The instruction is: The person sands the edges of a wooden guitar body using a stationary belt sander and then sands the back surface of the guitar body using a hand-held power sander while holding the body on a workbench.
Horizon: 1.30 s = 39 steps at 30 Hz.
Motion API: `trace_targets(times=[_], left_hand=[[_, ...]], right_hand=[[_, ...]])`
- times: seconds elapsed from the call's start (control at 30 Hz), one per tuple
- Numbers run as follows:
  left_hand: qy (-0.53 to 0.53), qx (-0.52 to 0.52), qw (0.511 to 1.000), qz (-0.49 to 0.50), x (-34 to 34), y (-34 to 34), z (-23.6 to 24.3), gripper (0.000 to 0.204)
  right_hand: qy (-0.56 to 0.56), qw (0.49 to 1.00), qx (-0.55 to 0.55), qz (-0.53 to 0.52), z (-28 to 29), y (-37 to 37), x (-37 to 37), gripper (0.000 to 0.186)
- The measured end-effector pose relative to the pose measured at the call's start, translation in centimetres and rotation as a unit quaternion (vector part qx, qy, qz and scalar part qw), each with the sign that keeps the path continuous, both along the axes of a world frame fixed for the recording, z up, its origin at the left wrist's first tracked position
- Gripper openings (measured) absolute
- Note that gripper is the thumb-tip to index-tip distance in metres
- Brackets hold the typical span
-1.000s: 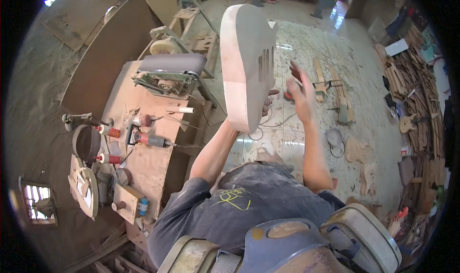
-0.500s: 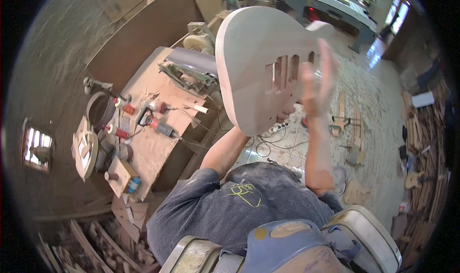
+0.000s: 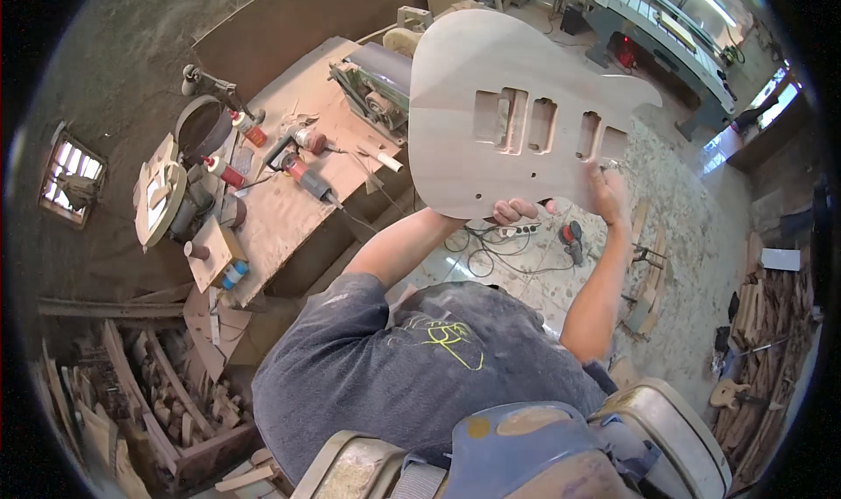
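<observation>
An unfinished pale wood guitar body (image 3: 455,87) is raised in front of me, its face with the routed pickup and neck cavities turned toward me. My left hand (image 3: 515,211) is closed on its lower edge; the fingertips show there, while the rest of that hand is behind the wood. My right hand (image 3: 611,194) is at the lower right edge, slightly blurred, with the thumb against the face and the other fingers partly hidden.
On the workbench (image 3: 289,227) at left lie a red and grey power tool (image 3: 307,181), red glue bottles (image 3: 250,129) and a belt sander (image 3: 377,78). Cables and a sander (image 3: 571,240) are on the dusty floor. Wood offcuts (image 3: 762,359) are piled at right.
The guitar body has turned more squarely toward me and shifted right. My right hand, earlier blurred and raised over the face, has dropped to the lower right edge. The view has swung left.
</observation>
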<state>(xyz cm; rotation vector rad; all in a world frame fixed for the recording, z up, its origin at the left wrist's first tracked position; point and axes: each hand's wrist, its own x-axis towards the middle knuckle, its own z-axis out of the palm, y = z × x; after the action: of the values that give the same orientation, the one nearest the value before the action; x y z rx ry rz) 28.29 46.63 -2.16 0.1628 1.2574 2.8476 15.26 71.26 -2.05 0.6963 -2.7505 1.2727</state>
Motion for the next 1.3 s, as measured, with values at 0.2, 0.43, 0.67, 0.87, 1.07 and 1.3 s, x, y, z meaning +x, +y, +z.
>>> trace_targets(times=[0.2, 0.43, 0.67, 0.87, 1.07, 1.3], left_hand=[[0.0, -0.035, 0.999, -0.016, 1.4, -1.6, 1.3, 0.069], [-0.009, -0.104, 0.994, -0.024, 4.9, -7.9, 4.7, 0.071], [-0.139, -0.07, 0.98, 0.123, 8.1, -16.2, -2.9, 0.073], [-0.274, -0.067, 0.917, 0.281, 12.0, -16.5, -14.0, 0.068], [-0.373, -0.097, 0.883, 0.267, 14.8, -17.1, -17.8, 0.071], [-0.397, -0.095, 0.885, 0.222, 15.5, -17.9, -18.4, 0.071]], right_hand=[[0.08, 0.991, 0.085, -0.059, -0.6, -2.4, 2.3, 0.083], [0.046, 0.99, 0.093, -0.095, 0.3, -3.9, 5.2, 0.086], [0.061, 0.965, 0.248, -0.054, 3.0, -5.8, 12.1, 0.077], [-0.043, 0.933, 0.358, 0.005, -4.5, -8.0, 15.2, 0.085], [-0.106, 0.952, 0.282, 0.052, -9.3, -7.6, 17.2, 0.075], [-0.451, 0.887, -0.098, 0.013, -13.0, -2.6, 17.6, 0.055]])
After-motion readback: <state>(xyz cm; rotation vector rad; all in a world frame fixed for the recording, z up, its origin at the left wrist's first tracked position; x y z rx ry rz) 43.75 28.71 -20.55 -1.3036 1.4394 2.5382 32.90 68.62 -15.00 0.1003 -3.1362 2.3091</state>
